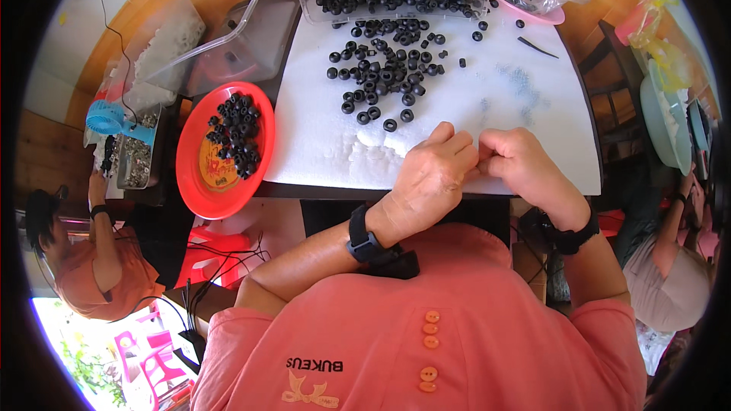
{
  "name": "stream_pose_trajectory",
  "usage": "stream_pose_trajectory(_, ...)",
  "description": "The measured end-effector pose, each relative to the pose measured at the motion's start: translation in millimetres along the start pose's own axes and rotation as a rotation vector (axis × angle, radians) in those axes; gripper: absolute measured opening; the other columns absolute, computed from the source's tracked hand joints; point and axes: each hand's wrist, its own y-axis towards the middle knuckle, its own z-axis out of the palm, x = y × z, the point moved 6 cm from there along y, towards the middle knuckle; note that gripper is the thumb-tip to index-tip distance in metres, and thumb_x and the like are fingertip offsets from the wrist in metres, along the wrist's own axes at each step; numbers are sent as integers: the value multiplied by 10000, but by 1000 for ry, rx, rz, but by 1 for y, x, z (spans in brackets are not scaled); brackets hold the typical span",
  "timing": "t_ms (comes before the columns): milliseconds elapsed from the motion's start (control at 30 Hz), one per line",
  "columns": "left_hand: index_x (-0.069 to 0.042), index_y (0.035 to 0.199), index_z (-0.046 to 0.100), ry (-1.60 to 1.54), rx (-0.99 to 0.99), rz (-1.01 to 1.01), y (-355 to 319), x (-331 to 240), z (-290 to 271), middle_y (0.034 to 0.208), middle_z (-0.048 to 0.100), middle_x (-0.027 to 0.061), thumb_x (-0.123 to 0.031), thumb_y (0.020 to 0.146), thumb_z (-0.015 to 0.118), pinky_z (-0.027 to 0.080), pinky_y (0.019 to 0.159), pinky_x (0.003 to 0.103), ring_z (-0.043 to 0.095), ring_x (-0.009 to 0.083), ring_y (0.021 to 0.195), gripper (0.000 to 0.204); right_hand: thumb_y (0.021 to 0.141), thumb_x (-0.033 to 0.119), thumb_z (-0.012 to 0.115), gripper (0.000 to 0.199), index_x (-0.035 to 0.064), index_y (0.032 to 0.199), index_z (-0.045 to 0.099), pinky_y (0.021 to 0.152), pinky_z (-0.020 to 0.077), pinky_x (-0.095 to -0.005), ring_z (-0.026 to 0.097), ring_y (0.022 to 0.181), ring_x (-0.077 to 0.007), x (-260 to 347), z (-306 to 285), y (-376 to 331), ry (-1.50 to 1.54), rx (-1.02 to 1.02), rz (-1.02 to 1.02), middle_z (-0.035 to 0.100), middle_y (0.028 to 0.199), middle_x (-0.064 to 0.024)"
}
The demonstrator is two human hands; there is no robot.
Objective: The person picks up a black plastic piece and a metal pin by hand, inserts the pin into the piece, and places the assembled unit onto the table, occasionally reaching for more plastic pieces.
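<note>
round, dull-black, holed beads (389, 76) lie at eleven o'clock from the left hand (436, 164); it and the right hand (527, 161) curl; whether grasping, i cannot tell.

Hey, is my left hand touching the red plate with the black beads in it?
Apart: the head view shows white sheet between your left hand and the red plate.
</note>
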Motion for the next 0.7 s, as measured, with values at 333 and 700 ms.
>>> stream_pose_trajectory(333,-35,861,627,-182,50,-47,-4,4,-6,839,543,88,45,803,656,426,715,370,471,294,808,103,784,177,664,158,26,816,631,634,465,-431,634,691,-358,8,1,-12,-138,-111,-100,664,737,-171)
stream_pose_trajectory(700,-15,893,698,-345,112,-339,-1,17,-5,829,617,41,21,821,678,434,776,313,531,191,840,83,813,144,685,148,12,836,623,617,450,-356,602,645,-247,2,-1,-13,-59,-110,-102,625,695,-143)
